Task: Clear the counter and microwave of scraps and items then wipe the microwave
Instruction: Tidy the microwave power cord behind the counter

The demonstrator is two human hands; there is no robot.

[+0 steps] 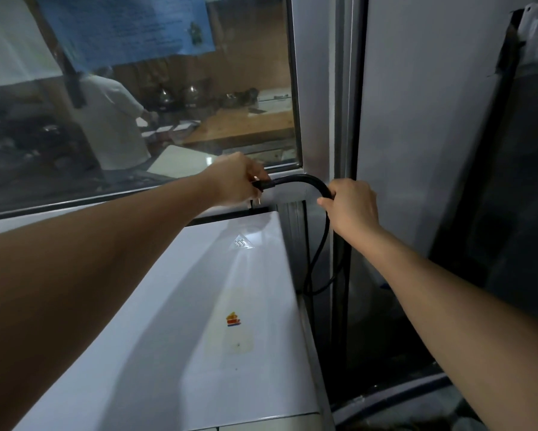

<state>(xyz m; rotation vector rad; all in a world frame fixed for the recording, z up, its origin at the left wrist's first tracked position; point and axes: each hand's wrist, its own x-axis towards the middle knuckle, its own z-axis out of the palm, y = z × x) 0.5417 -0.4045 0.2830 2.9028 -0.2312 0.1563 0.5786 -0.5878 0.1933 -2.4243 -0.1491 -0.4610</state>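
Your left hand [235, 178] pinches the plug end of one black power cord [295, 179]; your right hand [353, 205] grips its arch. Its slack drops down beside the white microwave [199, 321] beneath your arms, under a window [137, 98] beside a grey wall [417, 119].

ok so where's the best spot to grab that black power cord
At the plug, where the left hand pinches it from the left: it is the stiff, thick end. The right hand grips the power cord at its arch from the right, steadying the slack hanging beside the microwave.
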